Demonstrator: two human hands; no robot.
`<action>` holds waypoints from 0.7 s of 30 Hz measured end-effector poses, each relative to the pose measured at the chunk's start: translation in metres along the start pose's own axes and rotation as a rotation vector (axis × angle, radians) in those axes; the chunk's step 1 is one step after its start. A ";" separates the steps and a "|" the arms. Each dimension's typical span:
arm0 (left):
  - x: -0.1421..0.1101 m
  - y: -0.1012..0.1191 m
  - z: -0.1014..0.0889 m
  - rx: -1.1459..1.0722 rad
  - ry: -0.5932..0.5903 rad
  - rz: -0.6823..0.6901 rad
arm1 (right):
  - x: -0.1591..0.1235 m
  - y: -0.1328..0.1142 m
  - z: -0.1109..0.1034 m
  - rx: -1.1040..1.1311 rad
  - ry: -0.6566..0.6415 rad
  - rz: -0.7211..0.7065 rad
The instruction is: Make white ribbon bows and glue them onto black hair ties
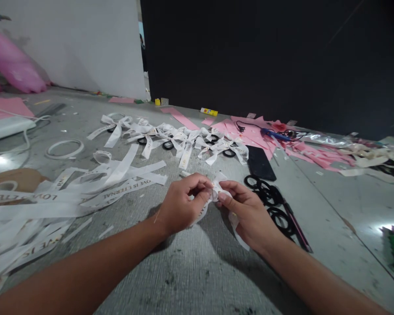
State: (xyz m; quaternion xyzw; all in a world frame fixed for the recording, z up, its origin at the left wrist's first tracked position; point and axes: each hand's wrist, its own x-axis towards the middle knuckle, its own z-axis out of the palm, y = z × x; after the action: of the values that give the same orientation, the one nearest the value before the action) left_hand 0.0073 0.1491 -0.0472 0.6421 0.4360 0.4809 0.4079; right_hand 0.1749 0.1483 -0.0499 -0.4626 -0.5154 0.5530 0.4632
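Note:
Between my two hands is a white printed ribbon [215, 191], bunched into a small bow or knot with tails hanging below. My left hand [185, 203] pinches it from the left with thumb and forefinger. On the other side, my right hand [246, 210] grips the ribbon between thumb and fingers, one tail hanging beneath the palm. Several black hair ties [265, 192] lie just right of my right hand. Beyond my hands is a row of white ribbon bows [185, 142] on black hair ties. Whether a hair tie is inside the held ribbon is hidden.
Loose white ribbons [108, 192] lettered "LOVE IS ETERNAL" spread at the left, near a white ring [65, 149]. A black phone-like slab [261, 162], pink paper [249, 131], a blue-handled corded tool [276, 134] and a yellow tube [209, 111] lie farther back. A dark panel [269, 57] stands behind.

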 end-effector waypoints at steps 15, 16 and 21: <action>-0.001 0.003 0.000 -0.003 -0.009 -0.017 | 0.001 0.003 0.000 0.133 0.004 0.001; -0.001 0.004 0.000 -0.002 -0.008 -0.019 | 0.002 0.003 0.000 0.156 0.000 0.008; -0.001 0.006 0.000 -0.052 -0.012 -0.058 | 0.002 -0.001 0.001 0.287 -0.031 0.062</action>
State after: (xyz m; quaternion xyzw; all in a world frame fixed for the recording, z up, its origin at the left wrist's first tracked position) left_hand 0.0084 0.1467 -0.0415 0.6212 0.4395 0.4761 0.4408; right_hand 0.1741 0.1499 -0.0491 -0.3987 -0.4238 0.6421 0.4991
